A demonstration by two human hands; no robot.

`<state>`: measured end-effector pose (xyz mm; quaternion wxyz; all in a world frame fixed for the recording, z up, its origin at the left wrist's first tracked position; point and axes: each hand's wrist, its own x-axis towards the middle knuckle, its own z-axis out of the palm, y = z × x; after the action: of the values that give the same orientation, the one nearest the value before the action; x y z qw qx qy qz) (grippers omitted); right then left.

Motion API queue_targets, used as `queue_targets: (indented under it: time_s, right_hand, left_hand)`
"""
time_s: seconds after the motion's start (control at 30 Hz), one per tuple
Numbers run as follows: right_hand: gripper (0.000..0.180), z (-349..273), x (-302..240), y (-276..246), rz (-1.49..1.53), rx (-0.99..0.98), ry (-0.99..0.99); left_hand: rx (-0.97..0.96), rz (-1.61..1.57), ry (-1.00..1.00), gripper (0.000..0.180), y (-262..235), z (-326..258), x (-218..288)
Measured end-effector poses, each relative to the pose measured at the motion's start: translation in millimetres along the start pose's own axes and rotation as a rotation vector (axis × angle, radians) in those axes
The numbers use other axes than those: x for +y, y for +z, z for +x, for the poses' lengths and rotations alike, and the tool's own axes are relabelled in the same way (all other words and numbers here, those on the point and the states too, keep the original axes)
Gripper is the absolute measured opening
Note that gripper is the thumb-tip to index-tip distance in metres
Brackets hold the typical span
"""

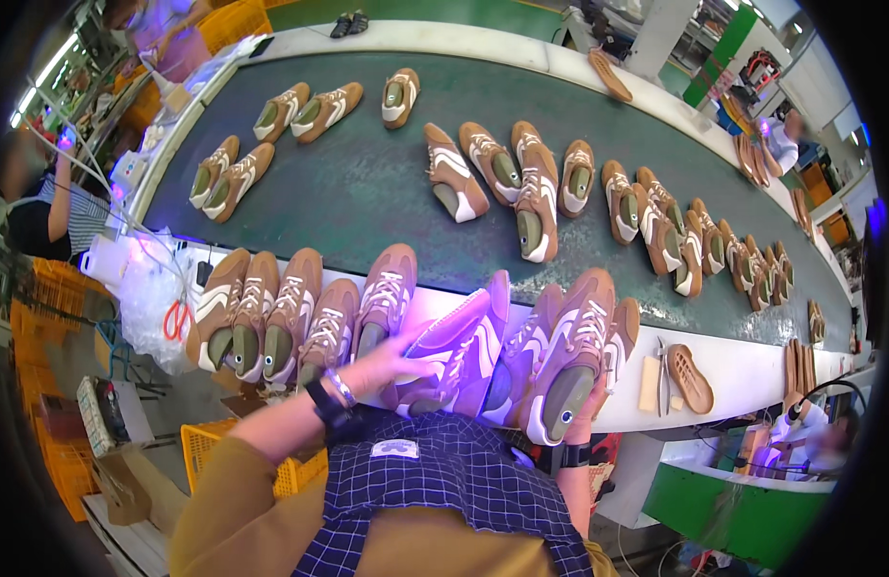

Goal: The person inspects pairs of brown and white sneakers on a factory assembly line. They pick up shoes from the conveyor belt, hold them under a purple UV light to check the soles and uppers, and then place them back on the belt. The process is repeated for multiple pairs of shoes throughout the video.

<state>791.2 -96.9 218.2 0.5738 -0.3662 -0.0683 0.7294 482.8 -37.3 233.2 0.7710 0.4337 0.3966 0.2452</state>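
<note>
Brown and white sneakers with olive linings stand in a row along the near edge of the line. My left hand (379,367) grips the side of a sneaker (454,351) tinted purple by the light, its sole partly turned up. Farther right, my right hand (586,415) is closed around the heel end of another sneaker (581,351), toe pointing away from me. More sneakers press against that one on both sides, partly hidden. Just left of my left hand stands a laced sneaker (385,288).
A dark green conveyor belt (339,192) carries many more sneakers. On the white ledge to the right lie pliers (664,375) and a loose brown sole (690,378). Red scissors (177,320) rest on clear plastic at left. Yellow crates (204,447) stand below. Other people work around the line.
</note>
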Motion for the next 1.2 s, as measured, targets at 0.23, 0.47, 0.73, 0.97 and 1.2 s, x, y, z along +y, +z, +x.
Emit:
queue_targets:
  time_s: [0.23, 0.47, 0.73, 0.97, 1.2]
  right_hand:
    - [0.089, 9, 16, 5, 0.132, -0.093, 0.106]
    - [0.076, 30, 20, -10, -0.011, -0.076, 0.23]
    - [0.078, 34, 12, 81, -0.334, -0.339, 0.226]
    - [0.079, 27, 16, 88, -0.406, -0.295, 0.121]
    - [0.081, 16, 16, 84, -0.417, -0.232, 0.002]
  left_hand:
    - [0.177, -0.219, 0.017, 0.059, -3, 6, -30]
    - [-0.03, -1.266, -0.062, 0.049, -28, -4, -25]
    - [-0.148, -1.354, -0.101, 0.046, -21, -22, -30]
    - [-0.17, -1.33, -0.087, 0.043, -19, -29, -33]
    - [-0.378, -1.4, 0.051, 0.041, -13, -11, -15]
